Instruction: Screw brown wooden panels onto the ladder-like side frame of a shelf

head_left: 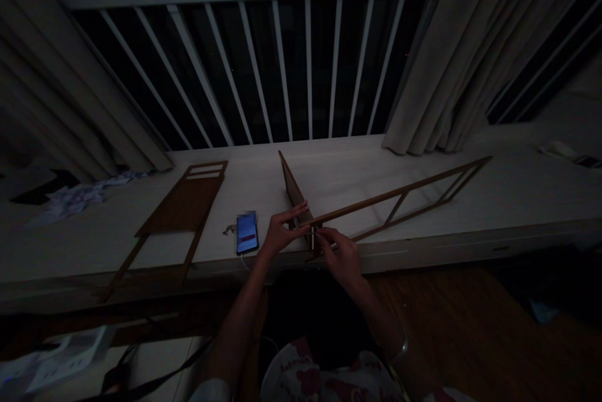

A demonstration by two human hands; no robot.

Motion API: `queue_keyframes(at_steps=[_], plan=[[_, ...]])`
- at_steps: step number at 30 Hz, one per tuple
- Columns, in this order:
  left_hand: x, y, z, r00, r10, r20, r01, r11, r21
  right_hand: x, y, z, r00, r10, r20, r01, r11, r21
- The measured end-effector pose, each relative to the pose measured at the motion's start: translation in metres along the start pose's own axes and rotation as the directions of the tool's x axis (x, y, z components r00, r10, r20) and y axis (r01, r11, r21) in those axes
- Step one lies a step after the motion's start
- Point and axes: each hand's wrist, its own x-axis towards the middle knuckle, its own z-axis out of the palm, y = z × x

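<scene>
My left hand (283,231) is closed around the near end of an upright brown wooden panel (294,187), fingers on its top edge and thumb toward the corner. A ladder-like wooden frame (399,192) meets the panel at that corner and stretches away to the right. At this joint my right hand (342,256) pinches with thumb and forefinger. Whatever lies between those fingertips is too small and dark to name. Left of my hands, a lit phone (247,232) rests with a small red object (247,238) on its screen and small metal parts (229,229) beside it.
Another wooden frame with a panel (183,201) lies at left, its legs overhanging the pale ledge (268,182). A white railing (308,63) stands behind, between curtains (437,57). Crumpled papers (75,198) lie far left. A white power strip (70,358) is at lower left.
</scene>
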Motion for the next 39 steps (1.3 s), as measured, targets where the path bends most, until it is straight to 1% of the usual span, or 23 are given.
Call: queue_keyframes(at_steps=[4, 12, 17, 22, 26, 30, 32, 34, 36, 39], plan=[[0.0, 0.0, -0.001, 1.0, 0.001, 0.009, -0.001, 1.0, -0.003, 0.002, -0.005, 0.002, 0.999, 0.037, -0.003, -0.037, 0.998, 0.055], [0.001, -0.003, 0.0, 1.0, 0.006, -0.002, -0.006, 1.0, 0.02, 0.005, -0.012, 0.001, 0.999, 0.035, 0.038, -0.039, 0.992, 0.118], [0.001, -0.002, -0.001, 1.0, 0.023, -0.001, -0.023, 1.0, 0.014, 0.008, -0.019, -0.004, 0.993, 0.105, 0.057, -0.114, 0.975, 0.192], [0.001, -0.006, 0.0, 1.0, 0.022, -0.001, -0.022, 1.0, 0.004, 0.009, -0.017, 0.001, 0.976, 0.209, 0.059, -0.217, 0.927, 0.306], [0.001, -0.007, 0.0, 1.0, 0.021, -0.002, -0.021, 1.0, 0.002, 0.007, -0.008, 0.009, 0.939, 0.333, 0.089, -0.339, 0.841, 0.421], [0.0, -0.006, -0.001, 1.0, 0.01, -0.002, -0.01, 1.0, -0.007, 0.006, -0.001, 0.013, 0.923, 0.36, 0.14, -0.382, 0.798, 0.466], [0.0, -0.006, -0.001, 1.0, 0.002, -0.001, -0.002, 1.0, -0.012, 0.007, 0.002, 0.013, 0.922, 0.356, 0.153, -0.385, 0.797, 0.466], [-0.001, -0.005, -0.001, 1.0, -0.003, -0.004, 0.003, 1.0, -0.011, 0.007, 0.003, 0.011, 0.932, 0.333, 0.147, -0.363, 0.828, 0.426], [-0.002, -0.005, -0.001, 1.0, -0.002, -0.006, 0.002, 1.0, -0.007, 0.009, 0.004, 0.008, 0.95, 0.284, 0.131, -0.312, 0.887, 0.34], [-0.003, -0.005, -0.002, 1.0, -0.003, -0.006, 0.003, 1.0, -0.009, 0.011, 0.004, 0.002, 0.976, 0.186, 0.112, -0.204, 0.963, 0.178]])
